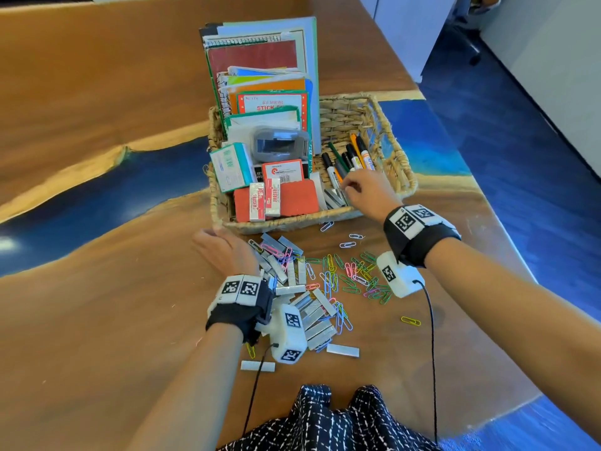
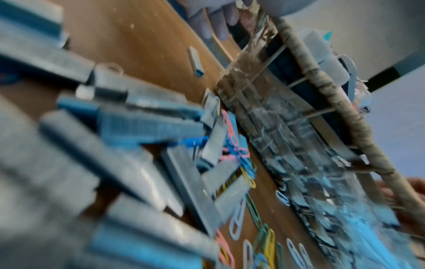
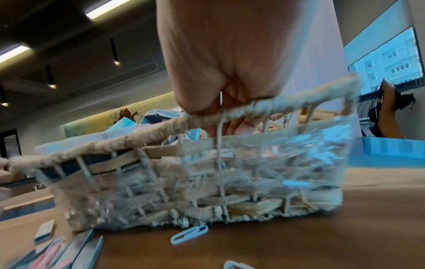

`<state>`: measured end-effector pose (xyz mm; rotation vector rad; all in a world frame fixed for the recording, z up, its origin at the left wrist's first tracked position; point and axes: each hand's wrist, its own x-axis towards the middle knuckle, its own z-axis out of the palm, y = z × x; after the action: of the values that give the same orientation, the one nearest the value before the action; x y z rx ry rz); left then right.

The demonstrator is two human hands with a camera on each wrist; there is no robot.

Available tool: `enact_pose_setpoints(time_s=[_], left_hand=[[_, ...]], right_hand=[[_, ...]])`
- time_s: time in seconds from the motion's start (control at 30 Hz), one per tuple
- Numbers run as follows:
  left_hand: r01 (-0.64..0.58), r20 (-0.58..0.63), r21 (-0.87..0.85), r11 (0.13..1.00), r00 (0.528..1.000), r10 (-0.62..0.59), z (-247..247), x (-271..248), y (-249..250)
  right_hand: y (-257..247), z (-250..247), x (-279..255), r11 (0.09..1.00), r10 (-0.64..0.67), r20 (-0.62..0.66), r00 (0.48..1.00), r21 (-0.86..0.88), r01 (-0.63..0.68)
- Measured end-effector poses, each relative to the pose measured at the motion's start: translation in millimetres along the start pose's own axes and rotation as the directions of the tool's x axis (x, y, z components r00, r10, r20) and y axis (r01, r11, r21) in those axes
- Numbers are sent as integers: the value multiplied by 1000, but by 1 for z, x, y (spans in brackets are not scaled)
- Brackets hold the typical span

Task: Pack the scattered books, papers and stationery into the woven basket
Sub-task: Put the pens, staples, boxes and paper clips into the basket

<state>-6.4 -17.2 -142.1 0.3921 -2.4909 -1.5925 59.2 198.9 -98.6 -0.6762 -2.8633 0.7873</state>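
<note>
The woven basket (image 1: 292,222) stands mid-table with notebooks (image 1: 260,60) upright at its back, and holds boxes, erasers (image 1: 264,200) and markers (image 1: 353,156). My right hand (image 1: 366,192) reaches over its front right rim (image 3: 161,131), and its curled fingers (image 3: 230,125) pinch staple strips (image 1: 335,198) inside the basket. My left hand (image 1: 224,247) lies flat on the table, its straight fingers (image 2: 216,21) beside the basket's front left corner (image 2: 322,87). In front of the basket are scattered staple strips (image 1: 305,307) (image 2: 142,127) and coloured paper clips (image 1: 353,276) (image 2: 239,163) (image 3: 189,234).
The wood-and-blue-resin table (image 1: 97,320) ends close to the right of the basket, and blue floor (image 1: 520,141) lies beyond it. Black cables (image 1: 431,336) hang from both wrist cameras. Two loose staple strips (image 1: 343,349) lie near the front edge.
</note>
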Motion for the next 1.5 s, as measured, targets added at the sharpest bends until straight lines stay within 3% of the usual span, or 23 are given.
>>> enact_pose_setpoints(time_s=[0.07, 0.13, 0.27, 0.57, 0.7, 0.8, 0.87, 0.97, 1.03, 1.27, 1.37, 1.5], left_hand=[[41, 14, 53, 998, 999, -41, 0, -10, -4], [141, 113, 207, 968, 979, -167, 2, -14, -7], [107, 346, 568, 816, 868, -355, 12, -11, -20], [40, 434, 578, 815, 831, -348, 13, -11, -10], [-114, 532, 533, 839, 816, -227, 10, -28, -6], [-226, 590, 384, 895, 806, -50, 9, -40, 2], [-319, 656, 215, 923, 747, 105, 10, -47, 13], [-361, 746, -35, 932, 611, 265, 11, -57, 39], [-377, 755, -138, 916, 559, 344, 16, -59, 60], [-283, 679, -310, 907, 602, 420, 49, -43, 121], [-272, 689, -296, 915, 603, 402, 60, -38, 125], [-288, 616, -245, 926, 691, 378, 65, -28, 115]], right_hand=[[8, -3, -11, 1000, 8, -13, 1000, 8, -7], [16, -5, -20, 999, 27, -17, 999, 19, -27], [21, -6, -27, 1000, 17, 17, 1000, 13, -17], [19, -4, -25, 998, 58, 71, 996, 15, -60], [16, -9, -28, 995, 36, 61, 997, 96, -42], [14, -14, -32, 979, 27, 30, 999, 201, -33], [13, -15, -35, 964, 10, 29, 1000, 265, -18], [11, -17, -40, 948, -18, 82, 996, 317, -9], [10, -22, -39, 936, -44, 119, 992, 351, 0], [3, -38, -27, 829, -71, 127, 989, 560, -12], [0, -39, -18, 869, -16, 61, 998, 495, -16], [8, -34, 2, 930, 160, -45, 986, 342, -135]])
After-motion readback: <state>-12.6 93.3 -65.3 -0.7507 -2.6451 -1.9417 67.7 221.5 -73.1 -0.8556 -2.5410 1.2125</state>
